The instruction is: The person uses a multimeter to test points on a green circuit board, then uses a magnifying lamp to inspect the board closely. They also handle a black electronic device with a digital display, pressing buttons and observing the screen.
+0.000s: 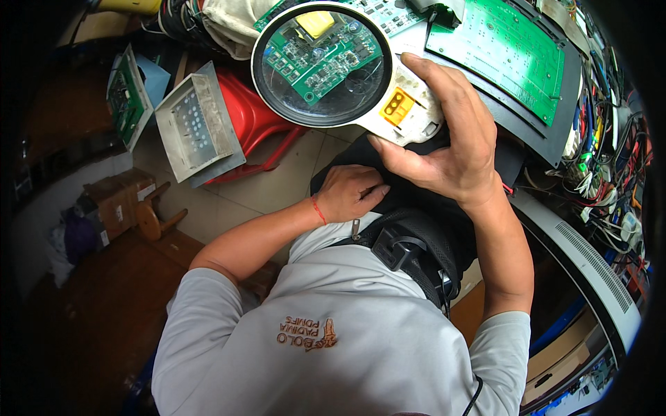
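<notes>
Left elbow (216,265) bent, left hand (347,196) resting low, right hand (454,135) raised in a thumb-and-finger grip

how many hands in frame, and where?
2: the right hand holds the white-handled magnifier at upper centre; the left hand lies over the dark trousers, left of it. No others show.

At your front right, the dark worktop (566,104) carries a large green circuit board (503,59), with a tangle of coloured wires (600,156) along its right side. To your left, a red plastic stool (246,107) stands on the tiled floor (232,211).
</notes>
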Demonstrator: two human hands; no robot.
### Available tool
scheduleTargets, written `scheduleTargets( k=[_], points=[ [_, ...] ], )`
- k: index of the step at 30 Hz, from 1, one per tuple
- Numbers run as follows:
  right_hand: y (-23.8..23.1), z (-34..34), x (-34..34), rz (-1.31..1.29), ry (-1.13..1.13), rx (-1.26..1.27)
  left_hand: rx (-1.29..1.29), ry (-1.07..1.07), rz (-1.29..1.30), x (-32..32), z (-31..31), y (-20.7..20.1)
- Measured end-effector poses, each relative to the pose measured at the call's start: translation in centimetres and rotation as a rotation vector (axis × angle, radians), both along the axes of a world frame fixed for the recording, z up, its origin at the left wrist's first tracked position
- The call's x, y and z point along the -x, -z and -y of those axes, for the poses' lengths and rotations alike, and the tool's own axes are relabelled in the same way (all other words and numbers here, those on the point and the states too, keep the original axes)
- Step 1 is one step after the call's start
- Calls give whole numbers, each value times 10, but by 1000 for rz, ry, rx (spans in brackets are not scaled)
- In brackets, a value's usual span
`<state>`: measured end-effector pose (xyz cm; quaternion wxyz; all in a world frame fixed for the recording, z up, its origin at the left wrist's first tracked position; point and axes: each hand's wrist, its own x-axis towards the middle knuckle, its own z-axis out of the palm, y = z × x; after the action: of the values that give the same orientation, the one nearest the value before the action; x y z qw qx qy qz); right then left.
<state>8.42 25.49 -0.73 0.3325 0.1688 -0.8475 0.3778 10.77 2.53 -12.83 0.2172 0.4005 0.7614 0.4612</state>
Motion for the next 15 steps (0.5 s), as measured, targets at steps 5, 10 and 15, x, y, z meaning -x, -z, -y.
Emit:
scheduleTargets(
  k=[5, 10, 15],
  points=[
    [0, 1, -1, 45, -28, 6, 28, 22, 5, 2, 1, -2],
    [0, 2, -1, 69, -40, 3, 51, 25, -9, 3, 2, -5],
    [1, 3, 0, 57, -36, 1, 25, 20, -32, 3, 1, -4]
  ],
)
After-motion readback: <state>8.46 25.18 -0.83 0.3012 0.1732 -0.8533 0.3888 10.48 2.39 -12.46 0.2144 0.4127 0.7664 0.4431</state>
